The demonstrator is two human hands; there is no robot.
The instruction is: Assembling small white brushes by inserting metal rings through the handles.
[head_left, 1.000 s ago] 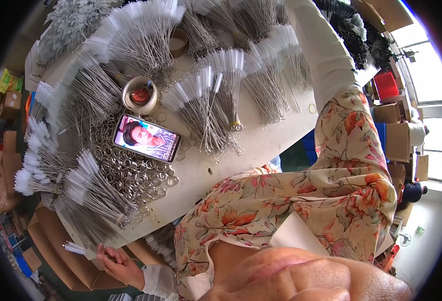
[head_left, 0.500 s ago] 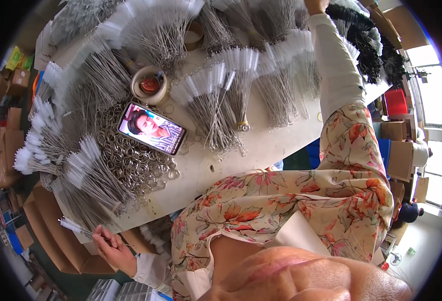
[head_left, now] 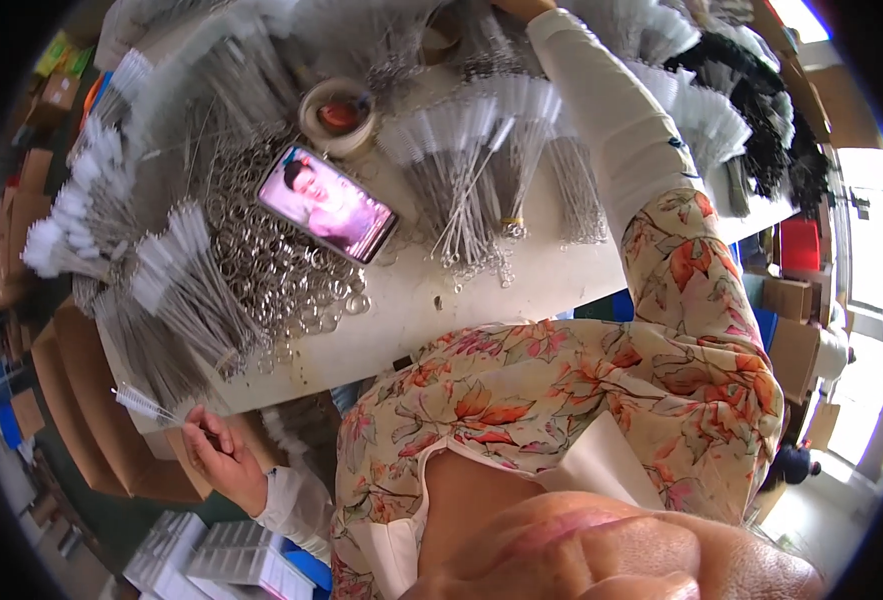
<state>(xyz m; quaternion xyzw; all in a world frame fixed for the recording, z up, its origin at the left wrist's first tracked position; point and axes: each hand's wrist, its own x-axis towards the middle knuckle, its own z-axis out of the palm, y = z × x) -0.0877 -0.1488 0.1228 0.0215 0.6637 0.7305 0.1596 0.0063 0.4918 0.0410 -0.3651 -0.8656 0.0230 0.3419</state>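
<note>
My left hand (head_left: 221,452) is closed on a thin wire-handled brush (head_left: 143,403) with white bristles, off the table's near left edge. My right arm reaches far across the table. Only part of my right hand (head_left: 526,7) shows at the top edge, beside bundles of similar brushes, and its fingers are hidden. Bundles of white brushes (head_left: 461,150) with looped wire ends lie fanned out in the middle. More brushes (head_left: 196,285) lie at the left. A heap of metal rings (head_left: 291,285) spreads between them, with a lit phone (head_left: 327,203) resting on it.
A round tub (head_left: 337,118) with something reddish inside stands behind the phone. Black-bristled brushes (head_left: 761,130) are piled at the far right. Open cardboard boxes (head_left: 91,400) stand on the floor at the left, white plastic drawers (head_left: 246,555) below. A red box (head_left: 799,244) is at the right.
My right hand and forearm have moved left along the far side of the table. My left hand still holds the brush. The view has shifted slightly, and the phone's picture differs.
</note>
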